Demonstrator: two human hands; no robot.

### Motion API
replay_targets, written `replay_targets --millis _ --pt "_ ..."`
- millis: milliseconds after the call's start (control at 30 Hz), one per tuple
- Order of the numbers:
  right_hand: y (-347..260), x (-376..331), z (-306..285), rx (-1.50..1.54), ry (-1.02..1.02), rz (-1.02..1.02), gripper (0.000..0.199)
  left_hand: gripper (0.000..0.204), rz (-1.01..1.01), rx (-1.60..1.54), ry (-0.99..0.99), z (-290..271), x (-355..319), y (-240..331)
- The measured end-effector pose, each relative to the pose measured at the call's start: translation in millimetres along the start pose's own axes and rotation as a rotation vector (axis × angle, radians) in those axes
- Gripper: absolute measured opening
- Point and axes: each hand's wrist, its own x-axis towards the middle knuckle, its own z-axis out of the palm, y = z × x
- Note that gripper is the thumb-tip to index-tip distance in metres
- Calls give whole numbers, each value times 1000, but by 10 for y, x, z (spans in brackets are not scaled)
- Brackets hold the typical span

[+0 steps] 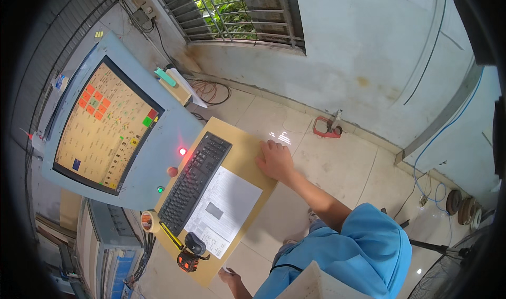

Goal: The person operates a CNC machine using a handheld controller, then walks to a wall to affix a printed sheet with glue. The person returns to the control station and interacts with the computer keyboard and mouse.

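My right hand (275, 161) is on the right corner of a yellow desk board (243, 135), its fingers curled over the edge. My left hand (230, 277) is low beside the board's near edge. A small white piece shows at its fingers; its kind is unclear and the fingers are partly hidden. On the board lie a black keyboard (196, 180) and white printed sheets (232, 199) with a small dark grey rectangle (214, 210) on them. A black computer mouse (194, 243) sits by an orange and black tape measure (187, 261) at the board's left end.
Behind the keyboard stands a blue-grey console with a lit screen (105, 125), a red lamp (183, 151), a red knob (172, 171) and a green button (161, 189). A tape roll (149, 221) is at the left. A red-framed tool (327, 127) stands on the floor by the wall.
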Motion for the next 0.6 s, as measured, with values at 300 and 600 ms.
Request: replay_targets --millis 300,600 --pt "21 122 -107 97 -160 97 48 26 29 -64 -148 -244 184 575" --pt "-20 104 -196 50 -168 67 52 26 257 59 -340 803 -602 1649"
